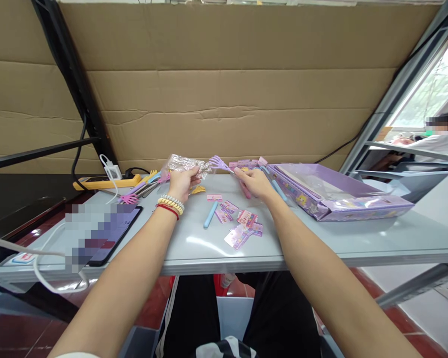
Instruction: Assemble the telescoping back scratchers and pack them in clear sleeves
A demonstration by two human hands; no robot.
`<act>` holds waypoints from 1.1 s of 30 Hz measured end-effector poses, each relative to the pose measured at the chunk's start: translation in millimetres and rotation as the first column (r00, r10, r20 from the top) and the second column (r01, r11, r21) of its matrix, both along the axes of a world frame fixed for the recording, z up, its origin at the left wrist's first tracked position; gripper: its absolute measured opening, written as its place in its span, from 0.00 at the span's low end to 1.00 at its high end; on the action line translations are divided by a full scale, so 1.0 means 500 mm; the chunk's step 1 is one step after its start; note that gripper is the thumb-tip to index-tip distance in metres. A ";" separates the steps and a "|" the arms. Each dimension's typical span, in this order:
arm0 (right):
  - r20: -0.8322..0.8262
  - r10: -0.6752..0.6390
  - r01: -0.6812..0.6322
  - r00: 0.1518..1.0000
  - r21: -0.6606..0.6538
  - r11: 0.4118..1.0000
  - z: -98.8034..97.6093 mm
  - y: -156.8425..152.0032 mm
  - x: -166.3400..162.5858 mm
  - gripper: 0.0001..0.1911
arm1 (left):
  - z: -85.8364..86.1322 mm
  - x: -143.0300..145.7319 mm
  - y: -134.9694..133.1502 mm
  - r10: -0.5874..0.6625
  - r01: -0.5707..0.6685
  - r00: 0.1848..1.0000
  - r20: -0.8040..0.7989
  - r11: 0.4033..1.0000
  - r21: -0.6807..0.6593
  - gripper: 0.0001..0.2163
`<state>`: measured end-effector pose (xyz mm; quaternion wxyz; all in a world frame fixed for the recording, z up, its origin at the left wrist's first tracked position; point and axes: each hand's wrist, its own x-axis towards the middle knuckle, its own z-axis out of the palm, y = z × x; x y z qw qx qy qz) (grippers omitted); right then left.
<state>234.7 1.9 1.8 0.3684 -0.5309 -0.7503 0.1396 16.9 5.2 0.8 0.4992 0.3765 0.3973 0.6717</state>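
Observation:
My left hand (181,185) is closed on a crumpled clear plastic bag (184,162). In my right hand (257,182) is a back scratcher with a purple hand-shaped head (218,162), which points left towards the bag. More back scratchers (144,188) with pink, yellow and blue parts lie in a bunch left of my left hand. A yellow hand-shaped head (198,190) shows beside its wrist. Between my forearms lie a light blue handle (210,215) and several small printed pink and purple cards (239,235). Past my right hand are more pink pieces (246,163), partly hidden.
A shallow purple box (366,206) with clear plastic in it stands at right. On the left are a phone (121,236), a white cable (41,253) and a yellow power strip (115,184) with a charger. Cardboard (231,89) closes off the back. Another person (440,141) sits far right.

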 end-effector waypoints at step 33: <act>-0.043 0.036 -0.032 0.998 0.093 0.995 -0.022 0.005 -0.046 0.26 | -0.030 0.045 -0.022 -0.456 0.462 0.859 -0.233 0.886 -0.032 0.11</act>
